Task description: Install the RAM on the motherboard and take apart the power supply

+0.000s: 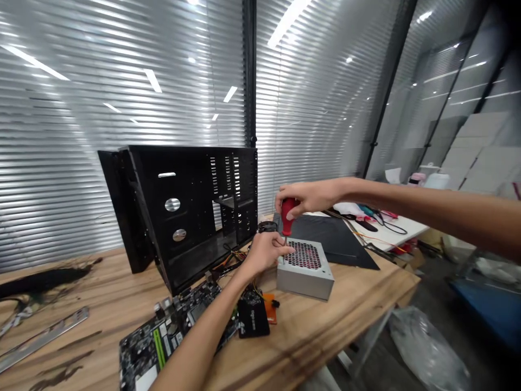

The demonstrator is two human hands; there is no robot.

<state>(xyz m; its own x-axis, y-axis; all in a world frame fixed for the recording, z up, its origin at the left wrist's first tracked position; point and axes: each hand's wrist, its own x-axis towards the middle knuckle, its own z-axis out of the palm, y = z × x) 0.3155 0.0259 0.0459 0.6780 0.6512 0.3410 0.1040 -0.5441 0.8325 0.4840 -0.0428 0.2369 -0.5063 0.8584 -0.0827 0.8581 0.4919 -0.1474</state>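
Observation:
My right hand [299,198] is wrapped round the red handle of a screwdriver [288,217], which points down, nearly upright. Its shaft meets the far left corner of a grey metal power supply unit [307,282] with a honeycomb grille on top. At that same corner my left hand [266,250] has its thumb and fingers pinched together close to the shaft; what lies between them is too small to make out. Cables [234,255] run behind the left hand.
An open black computer case [191,206] stands behind. A motherboard [179,326] and a black drive [253,315] lie in front, left of the power supply. A dark flat panel [337,239] lies to the right. The wooden table's edge [345,331] runs along the right front.

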